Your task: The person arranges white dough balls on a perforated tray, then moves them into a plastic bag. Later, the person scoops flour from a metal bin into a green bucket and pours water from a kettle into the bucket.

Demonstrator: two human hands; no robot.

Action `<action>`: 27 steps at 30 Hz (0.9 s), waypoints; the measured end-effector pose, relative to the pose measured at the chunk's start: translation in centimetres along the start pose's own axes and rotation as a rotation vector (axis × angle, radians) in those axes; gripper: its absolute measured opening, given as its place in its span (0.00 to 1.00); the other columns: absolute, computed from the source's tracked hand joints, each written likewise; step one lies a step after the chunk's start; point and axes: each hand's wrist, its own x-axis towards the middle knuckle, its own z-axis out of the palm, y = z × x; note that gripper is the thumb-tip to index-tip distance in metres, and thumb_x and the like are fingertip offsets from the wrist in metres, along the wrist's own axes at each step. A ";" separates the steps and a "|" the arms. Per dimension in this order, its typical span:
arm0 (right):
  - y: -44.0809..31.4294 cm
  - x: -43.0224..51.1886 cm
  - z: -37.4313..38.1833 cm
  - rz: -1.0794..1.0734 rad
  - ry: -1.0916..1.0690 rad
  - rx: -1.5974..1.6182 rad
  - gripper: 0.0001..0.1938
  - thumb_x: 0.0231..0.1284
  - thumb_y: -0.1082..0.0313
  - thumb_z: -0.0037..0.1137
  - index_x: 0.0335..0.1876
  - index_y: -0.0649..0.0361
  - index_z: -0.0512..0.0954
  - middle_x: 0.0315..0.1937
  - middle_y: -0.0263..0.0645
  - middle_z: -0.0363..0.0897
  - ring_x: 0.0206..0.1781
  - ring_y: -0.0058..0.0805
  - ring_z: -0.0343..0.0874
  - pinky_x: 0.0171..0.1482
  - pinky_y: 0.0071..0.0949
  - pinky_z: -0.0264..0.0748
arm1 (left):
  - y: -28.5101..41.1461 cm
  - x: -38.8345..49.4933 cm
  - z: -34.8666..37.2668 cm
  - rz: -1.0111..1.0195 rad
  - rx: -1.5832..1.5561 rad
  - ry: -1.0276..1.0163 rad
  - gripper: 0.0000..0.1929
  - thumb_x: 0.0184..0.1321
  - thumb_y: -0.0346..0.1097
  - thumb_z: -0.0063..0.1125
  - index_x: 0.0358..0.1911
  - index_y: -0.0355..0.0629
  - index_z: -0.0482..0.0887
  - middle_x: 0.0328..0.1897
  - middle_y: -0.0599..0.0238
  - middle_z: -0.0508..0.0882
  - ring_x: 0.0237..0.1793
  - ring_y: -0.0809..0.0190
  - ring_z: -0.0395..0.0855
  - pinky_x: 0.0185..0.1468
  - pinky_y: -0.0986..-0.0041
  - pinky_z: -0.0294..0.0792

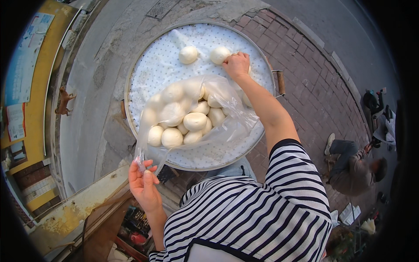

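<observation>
A clear plastic bag [154,127] full of round white steamed buns [195,121] lies on a large round steamer tray [144,78] before me. My left hand [144,180] pinches a bunched edge of the bag at the tray's near left. Its mouth gapes toward me, with several buns showing. On the far side, my right hand [238,65] has its fingers curled against the right edge of a loose bun [220,55]; whether they grip it is hidden. Another loose bun [188,54] sits to its left. More white buns are partly covered by my right forearm.
A wooden side handle [281,82] sticks out from the tray's right. Brick paving [304,85] runs along that side, where a person [353,170] sits. At left are a brown dog [63,101] and a yellow wall [39,72]. A worn ledge [72,206] lies near my left arm.
</observation>
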 end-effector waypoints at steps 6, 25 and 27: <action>-0.3 -0.2 0.8 0.001 0.072 -0.049 0.08 0.50 0.58 0.59 0.26 0.49 0.86 0.33 0.33 0.84 0.46 0.31 0.76 0.60 0.35 0.60 | 0.2 0.1 -0.1 -0.006 0.008 0.003 0.23 0.63 0.29 0.55 0.62 0.34 0.69 0.50 0.54 0.82 0.39 0.67 0.80 0.36 0.83 0.70; -3.2 -4.8 -17.0 -0.071 0.465 1.353 0.11 0.68 0.62 0.54 0.39 0.61 0.84 0.37 0.36 0.85 0.38 0.20 0.79 0.43 0.18 0.75 | 0.6 1.1 -0.2 0.108 -0.105 -0.082 0.32 0.62 0.29 0.53 0.70 0.36 0.58 0.65 0.48 0.72 0.29 0.75 0.71 0.56 0.69 0.71; -5.3 -9.5 -21.9 -0.519 0.254 1.424 0.10 0.68 0.66 0.53 0.43 0.64 0.81 0.38 0.41 0.84 0.38 0.26 0.80 0.45 0.22 0.76 | 0.8 1.8 0.2 0.141 -0.114 -0.091 0.34 0.62 0.29 0.53 0.71 0.37 0.56 0.68 0.48 0.69 0.31 0.75 0.72 0.57 0.68 0.70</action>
